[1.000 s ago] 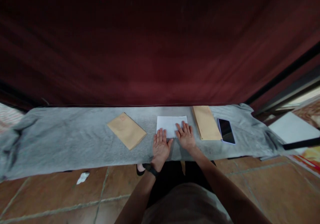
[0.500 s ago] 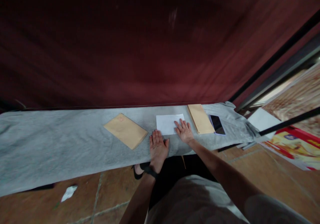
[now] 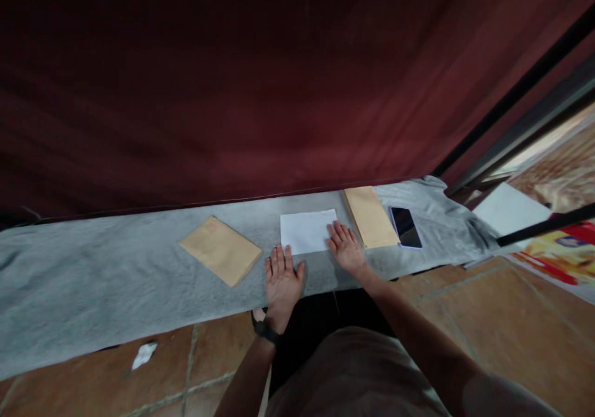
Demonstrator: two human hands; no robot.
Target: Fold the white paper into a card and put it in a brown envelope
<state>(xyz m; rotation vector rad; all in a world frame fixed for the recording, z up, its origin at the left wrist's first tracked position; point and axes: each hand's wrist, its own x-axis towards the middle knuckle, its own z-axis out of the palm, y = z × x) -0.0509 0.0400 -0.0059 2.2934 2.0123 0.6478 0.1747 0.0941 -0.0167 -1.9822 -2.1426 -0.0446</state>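
Observation:
A white sheet of paper point(image 3: 307, 231) lies on the grey cloth in front of me. My left hand point(image 3: 282, 280) rests flat with its fingers stretched out, the fingertips by the paper's lower left corner. At the lower right edge of the paper is my right hand point(image 3: 346, 246), palm down and fingers apart. To the left lies a brown envelope point(image 3: 220, 250), set at a slant. Another brown envelope point(image 3: 372, 219), seemingly on a small stack, lies just right of my right hand. Neither hand grips anything.
A phone point(image 3: 406, 227) with a dark screen lies right of the envelopes. Grey cloth point(image 3: 116, 268) covers the long narrow table. A dark red curtain point(image 3: 260, 95) hangs behind it. On the tiled floor is a white scrap point(image 3: 144, 355); a colourful box point(image 3: 564, 253) stands at right.
My right hand has slid off the paper's face to its right edge. My left hand stays flat by the lower left corner. The whole view has shifted and tilted slightly.

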